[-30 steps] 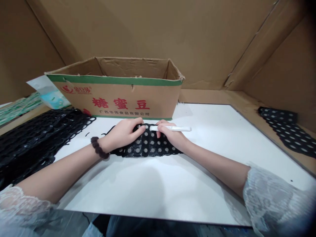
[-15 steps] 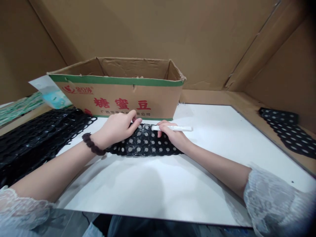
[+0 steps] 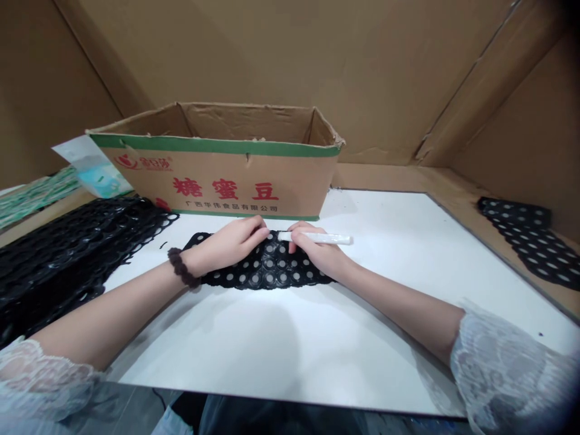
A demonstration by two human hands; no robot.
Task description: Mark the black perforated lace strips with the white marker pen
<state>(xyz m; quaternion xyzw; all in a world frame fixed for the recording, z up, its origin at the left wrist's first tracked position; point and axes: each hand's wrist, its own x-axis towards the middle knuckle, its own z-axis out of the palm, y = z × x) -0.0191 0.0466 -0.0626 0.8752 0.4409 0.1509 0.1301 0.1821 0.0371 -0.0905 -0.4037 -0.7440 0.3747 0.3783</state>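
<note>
A black rubbery sheet (image 3: 269, 277) with rows of round holes lies flat on the white board, partly under both my hands. Held pen-like in my right hand (image 3: 317, 246) is a slim white pen-shaped tool (image 3: 335, 239), its tip down at the sheet's far edge. My left hand (image 3: 235, 240), a dark hair tie on its wrist, rests over the sheet's left part. Its thumb and fingers are closed at the far edge, close to the tool's tip; what they pinch is hidden.
Behind my hands stands an open cardboard box (image 3: 217, 181). Black perforated strips (image 3: 58, 260) are heaped at left, near a white-and-blue packet (image 3: 97, 172). Another perforated black piece (image 3: 530, 238) lies at right. A small black scrap (image 3: 164, 245) sits on the white board (image 3: 235, 344).
My left hand has shifted right along the sheet's far edge, closer to the tool, and its fingers have drawn together. The sheet's left end now shows. My right hand has barely moved.
</note>
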